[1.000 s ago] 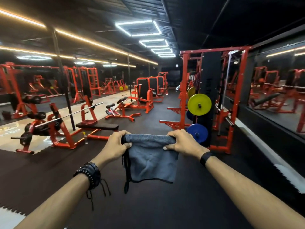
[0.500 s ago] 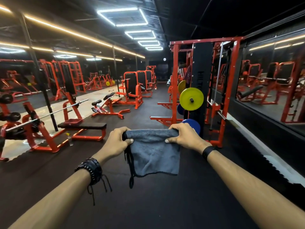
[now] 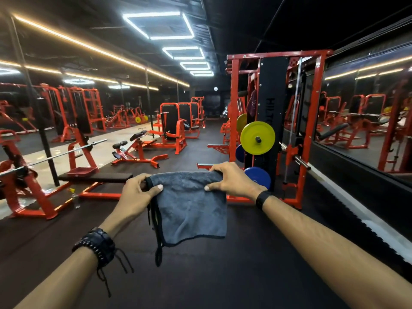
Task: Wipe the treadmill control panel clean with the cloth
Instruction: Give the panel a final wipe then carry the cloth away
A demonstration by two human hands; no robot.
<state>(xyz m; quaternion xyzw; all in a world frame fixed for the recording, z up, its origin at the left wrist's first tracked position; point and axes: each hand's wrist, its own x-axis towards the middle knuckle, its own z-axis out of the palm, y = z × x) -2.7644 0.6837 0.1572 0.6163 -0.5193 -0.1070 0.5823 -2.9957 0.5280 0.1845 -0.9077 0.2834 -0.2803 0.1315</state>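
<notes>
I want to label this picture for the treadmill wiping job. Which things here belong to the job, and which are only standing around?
Belongs to the job:
grey cloth, held up by its top edge
left hand and right hand, both pinching it
No treadmill is in view.

Only standing around:
yellow weight plate
blue weight plate
bench
barbell

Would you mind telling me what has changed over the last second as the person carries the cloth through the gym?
The view has advanced along the black floor: the red rack with the yellow weight plate looms closer, and the bench nears on the left. Nothing was taken up or let go. The left hand and right hand still hold the grey cloth by its top edge, hanging as before. No treadmill is visible.
</notes>
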